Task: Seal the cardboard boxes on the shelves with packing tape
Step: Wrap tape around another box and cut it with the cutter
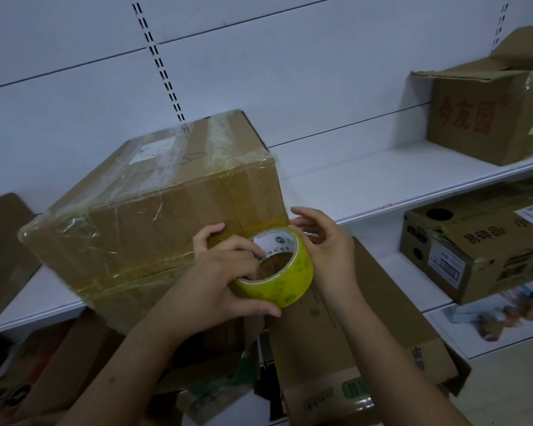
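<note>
Yellow packing tape roll, lower centre of frame: gripped by left hand, fingers through core. Right hand: relaxed, fingers touching roll's far side. Taped cardboard box: centre-left, on white shelf.

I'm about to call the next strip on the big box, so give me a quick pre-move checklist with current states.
1. Tape roll in hand: ok, the left hand grips it, fingers through the core.
2. Right hand free to pull tape: ok, it is open beside the roll.
3. Loose tape end found: cannot tell, no free end shows.
4. Big box flaps closed: ok, its top lies flat under earlier tape.
5. Box seated on the shelf: ok, though its front overhangs the edge.
6. Box with red print sealed: not ok, its flaps stand open.
</note>
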